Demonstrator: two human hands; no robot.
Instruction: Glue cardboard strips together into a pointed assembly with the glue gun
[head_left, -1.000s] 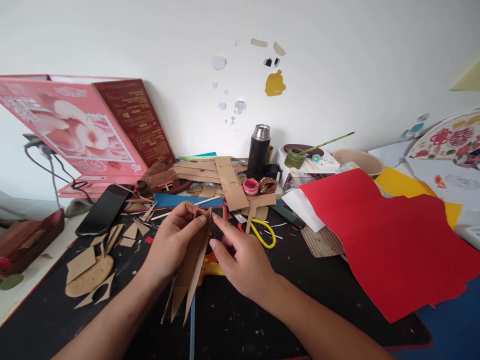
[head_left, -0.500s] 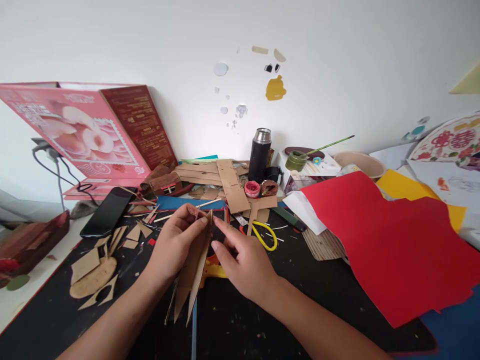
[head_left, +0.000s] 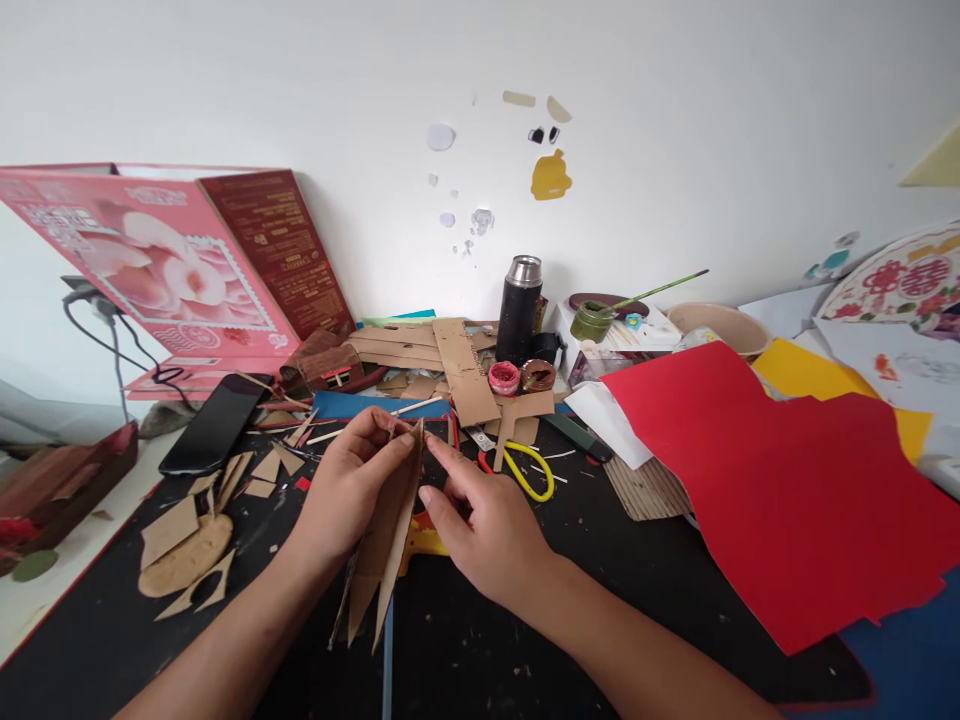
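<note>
Pinched near its top end, a set of long, pointed cardboard strips (head_left: 384, 560) stands tilted in my left hand (head_left: 352, 470), the lower ends spreading apart toward me. My right hand (head_left: 491, 525) reaches in from the other side. Its index fingertip touches the cardboard's upper edge, while the thumb stays apart from it; the other fingers are mostly hidden. Under the cardboard lies what looks like a yellow glue gun (head_left: 426, 540), partly covered, with a pale blue stick (head_left: 388, 660) running toward me. Yellow-handled scissors (head_left: 551, 480) rest just beyond my right hand.
Cardboard scraps (head_left: 172, 535) and a black phone (head_left: 216, 425) are on the left. Behind stand a black flask (head_left: 519, 315), a red paint jar (head_left: 503, 378) and a cardboard pile (head_left: 405, 345). Red paper (head_left: 780, 490) covers the right side; a pink box (head_left: 172, 260) stands back left.
My right thumb has shifted slightly to the left. Both hands and the cardboard otherwise stay almost where they were.
</note>
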